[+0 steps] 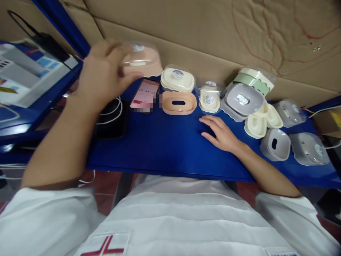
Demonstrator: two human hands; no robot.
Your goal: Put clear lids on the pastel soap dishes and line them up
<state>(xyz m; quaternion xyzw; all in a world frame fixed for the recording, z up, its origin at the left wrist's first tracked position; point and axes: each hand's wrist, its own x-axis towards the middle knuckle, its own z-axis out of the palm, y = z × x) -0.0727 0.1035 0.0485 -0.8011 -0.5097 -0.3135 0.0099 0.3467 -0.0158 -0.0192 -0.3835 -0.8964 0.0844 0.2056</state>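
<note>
left hand [102, 73]: fingers gripping one clear-lidded, rounded peach plastic box [149, 64]. right hand [223, 134]: fingers loosely open, at blue flat-topped table [162, 145].

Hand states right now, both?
Left hand: closed on the clear-lidded peach box.
Right hand: open, holding nothing, at the blue table.

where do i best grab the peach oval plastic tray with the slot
Probably pinch the raised right-front wall of the peach oval plastic tray, coming from the near right, where the right hand lies: that rim offers an edge, while a clear-lidded cream plastic box crowds its back.
</note>
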